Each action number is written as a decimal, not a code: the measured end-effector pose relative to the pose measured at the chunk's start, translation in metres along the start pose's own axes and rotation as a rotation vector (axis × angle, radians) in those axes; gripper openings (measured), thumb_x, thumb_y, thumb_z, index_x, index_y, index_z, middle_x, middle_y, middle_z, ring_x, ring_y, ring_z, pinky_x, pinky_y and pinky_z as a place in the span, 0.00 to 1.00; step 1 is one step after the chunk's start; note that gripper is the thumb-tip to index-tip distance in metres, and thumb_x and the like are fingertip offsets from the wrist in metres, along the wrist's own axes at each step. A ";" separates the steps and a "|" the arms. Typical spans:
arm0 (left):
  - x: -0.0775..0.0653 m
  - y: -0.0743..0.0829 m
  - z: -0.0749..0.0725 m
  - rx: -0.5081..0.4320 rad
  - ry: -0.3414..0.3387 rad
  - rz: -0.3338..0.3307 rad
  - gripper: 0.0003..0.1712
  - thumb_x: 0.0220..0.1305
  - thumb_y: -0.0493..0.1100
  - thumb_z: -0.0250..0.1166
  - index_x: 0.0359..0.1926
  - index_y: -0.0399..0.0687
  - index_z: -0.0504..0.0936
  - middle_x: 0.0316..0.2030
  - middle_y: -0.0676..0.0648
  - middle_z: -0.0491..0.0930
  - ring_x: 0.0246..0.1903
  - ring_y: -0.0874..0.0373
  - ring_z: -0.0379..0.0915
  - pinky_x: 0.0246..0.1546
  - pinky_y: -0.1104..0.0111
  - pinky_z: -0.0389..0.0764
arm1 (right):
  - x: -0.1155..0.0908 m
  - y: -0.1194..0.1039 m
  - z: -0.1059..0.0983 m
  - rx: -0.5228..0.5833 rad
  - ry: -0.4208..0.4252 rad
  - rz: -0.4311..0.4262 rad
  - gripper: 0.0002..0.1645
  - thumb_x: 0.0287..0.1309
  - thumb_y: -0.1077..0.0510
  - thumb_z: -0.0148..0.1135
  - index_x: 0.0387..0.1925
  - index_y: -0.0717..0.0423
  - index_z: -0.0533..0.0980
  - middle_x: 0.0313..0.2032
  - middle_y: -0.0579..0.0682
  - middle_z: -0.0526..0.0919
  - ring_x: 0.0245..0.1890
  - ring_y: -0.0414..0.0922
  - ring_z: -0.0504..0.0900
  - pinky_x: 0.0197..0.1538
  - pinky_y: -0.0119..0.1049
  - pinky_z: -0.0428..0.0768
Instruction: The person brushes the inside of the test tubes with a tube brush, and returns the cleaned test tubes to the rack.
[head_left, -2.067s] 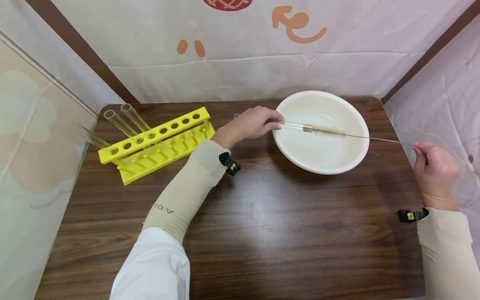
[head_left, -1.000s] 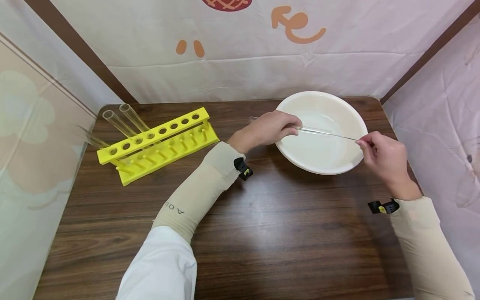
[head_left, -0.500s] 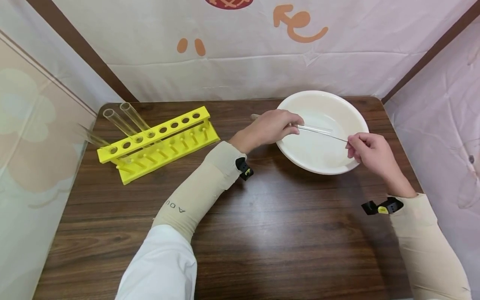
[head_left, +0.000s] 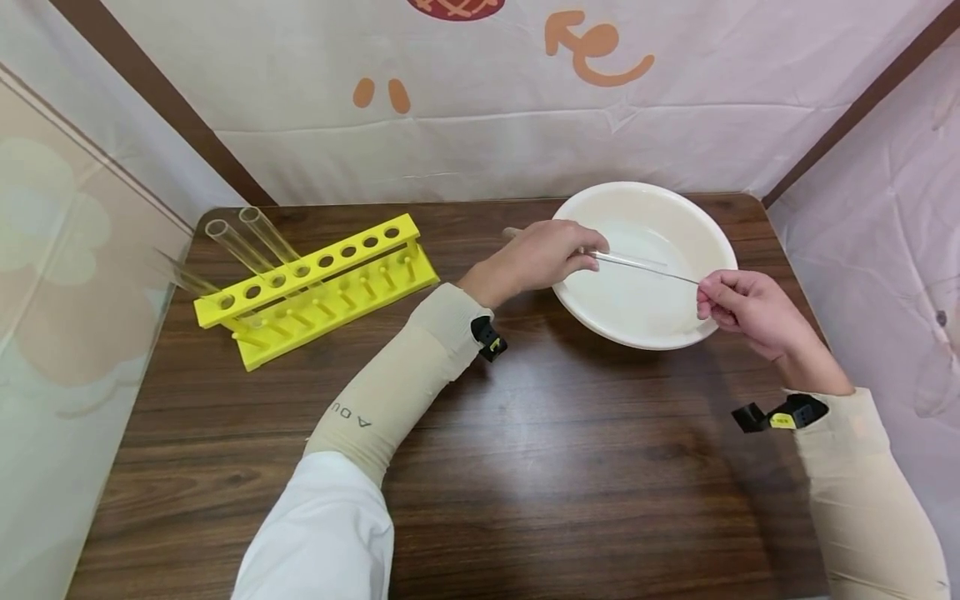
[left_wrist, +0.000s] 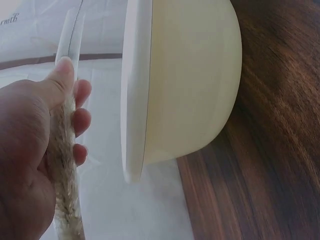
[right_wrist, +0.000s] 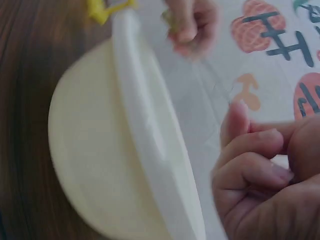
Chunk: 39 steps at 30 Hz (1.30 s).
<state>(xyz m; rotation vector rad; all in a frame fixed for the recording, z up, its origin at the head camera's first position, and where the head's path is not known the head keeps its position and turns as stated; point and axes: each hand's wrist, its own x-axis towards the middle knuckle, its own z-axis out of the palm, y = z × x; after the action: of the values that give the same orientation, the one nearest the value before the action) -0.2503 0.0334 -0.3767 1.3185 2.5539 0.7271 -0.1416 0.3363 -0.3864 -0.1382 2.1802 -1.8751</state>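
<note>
My left hand (head_left: 551, 254) grips a clear glass test tube (head_left: 636, 260), held nearly level over the left side of a white basin (head_left: 637, 340). Its mouth points right, toward my right hand (head_left: 753, 312). Thumb and fingers there pinch the thin wire handle of a test tube brush (head_left: 684, 278) over the basin's right side. In the left wrist view, the pale bristles of the brush (left_wrist: 65, 175) fill the tube below my thumb, and the wire runs out through the mouth. My left fingers hide the tube's middle in the head view.
A yellow test tube rack (head_left: 322, 287) stands at the left of the wooden table (head_left: 525, 467), with several glass tubes leaning in its left holes. Patterned cloth (head_left: 480, 150) hangs behind the table and along both sides.
My right hand has moved left from beyond the basin, and the bristles have slid deep into the tube. My left hand shifted slightly right. Over the last half second, my right hand barely moved.
</note>
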 end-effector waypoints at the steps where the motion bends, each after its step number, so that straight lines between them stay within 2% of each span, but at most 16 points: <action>1: -0.001 0.000 -0.001 -0.002 -0.006 -0.009 0.15 0.74 0.50 0.62 0.57 0.53 0.84 0.47 0.58 0.84 0.43 0.64 0.75 0.50 0.68 0.74 | 0.000 0.000 0.001 -0.125 0.049 -0.039 0.17 0.76 0.62 0.53 0.30 0.63 0.79 0.22 0.47 0.80 0.17 0.41 0.59 0.20 0.36 0.53; 3: -0.002 -0.001 -0.002 -0.010 -0.014 -0.024 0.15 0.74 0.51 0.62 0.56 0.54 0.84 0.47 0.58 0.83 0.42 0.64 0.75 0.50 0.68 0.74 | 0.000 0.002 0.001 -0.360 0.141 -0.121 0.15 0.74 0.61 0.56 0.30 0.63 0.80 0.22 0.48 0.80 0.17 0.39 0.64 0.18 0.35 0.58; 5: -0.004 -0.002 -0.002 -0.021 -0.021 -0.025 0.15 0.74 0.51 0.61 0.56 0.53 0.84 0.47 0.58 0.83 0.42 0.64 0.75 0.49 0.67 0.74 | -0.001 0.005 0.001 -0.540 0.229 -0.221 0.13 0.72 0.62 0.60 0.30 0.62 0.82 0.22 0.48 0.81 0.17 0.38 0.65 0.18 0.32 0.63; 7: -0.004 -0.003 -0.003 -0.037 -0.026 -0.022 0.16 0.75 0.50 0.61 0.57 0.53 0.84 0.48 0.58 0.83 0.43 0.64 0.76 0.50 0.68 0.74 | -0.001 0.010 0.000 -0.609 0.279 -0.344 0.09 0.68 0.66 0.63 0.30 0.61 0.82 0.22 0.49 0.81 0.17 0.36 0.67 0.19 0.29 0.64; 11: -0.006 -0.005 -0.006 -0.076 -0.032 -0.006 0.16 0.75 0.49 0.61 0.57 0.51 0.84 0.48 0.57 0.83 0.43 0.64 0.76 0.50 0.69 0.74 | -0.002 0.019 -0.005 -0.741 0.318 -0.593 0.06 0.59 0.72 0.67 0.29 0.62 0.83 0.24 0.50 0.82 0.18 0.31 0.66 0.23 0.23 0.64; 14: -0.008 -0.008 -0.007 -0.094 -0.034 -0.007 0.15 0.75 0.49 0.61 0.56 0.50 0.84 0.48 0.56 0.84 0.43 0.64 0.77 0.50 0.69 0.74 | -0.002 0.022 -0.007 -0.851 0.318 -0.717 0.04 0.58 0.71 0.66 0.29 0.64 0.82 0.23 0.52 0.81 0.21 0.32 0.66 0.27 0.22 0.65; 18: -0.010 -0.011 -0.010 -0.100 -0.044 -0.010 0.16 0.76 0.48 0.61 0.58 0.48 0.83 0.50 0.55 0.84 0.47 0.64 0.78 0.53 0.70 0.74 | -0.003 0.021 -0.007 -0.906 0.324 -0.752 0.05 0.58 0.68 0.63 0.29 0.67 0.82 0.22 0.54 0.78 0.23 0.36 0.66 0.30 0.22 0.65; 25: -0.011 -0.013 -0.011 -0.106 -0.049 0.002 0.16 0.75 0.48 0.61 0.57 0.48 0.84 0.50 0.54 0.84 0.47 0.64 0.77 0.53 0.70 0.74 | -0.004 0.023 -0.008 -0.873 0.371 -0.774 0.04 0.51 0.71 0.62 0.25 0.65 0.81 0.20 0.52 0.77 0.23 0.36 0.66 0.30 0.20 0.63; 33: -0.016 -0.016 -0.012 -0.110 -0.050 -0.002 0.16 0.75 0.47 0.61 0.57 0.47 0.84 0.50 0.54 0.84 0.46 0.63 0.77 0.52 0.69 0.74 | -0.006 0.029 -0.020 -0.915 0.377 -0.776 0.07 0.54 0.68 0.59 0.25 0.64 0.81 0.22 0.53 0.79 0.26 0.31 0.66 0.32 0.19 0.63; 39: -0.022 -0.023 -0.015 -0.093 -0.043 -0.026 0.17 0.75 0.47 0.61 0.59 0.47 0.83 0.52 0.52 0.84 0.50 0.62 0.78 0.55 0.69 0.73 | -0.012 0.031 -0.028 -0.901 0.415 -0.787 0.10 0.56 0.65 0.59 0.23 0.64 0.81 0.22 0.54 0.79 0.25 0.31 0.65 0.33 0.19 0.63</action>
<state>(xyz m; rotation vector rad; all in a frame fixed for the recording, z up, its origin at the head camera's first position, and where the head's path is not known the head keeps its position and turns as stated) -0.2589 -0.0009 -0.3760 1.2560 2.4674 0.7927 -0.1344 0.3707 -0.4114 -0.9587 3.4719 -1.0283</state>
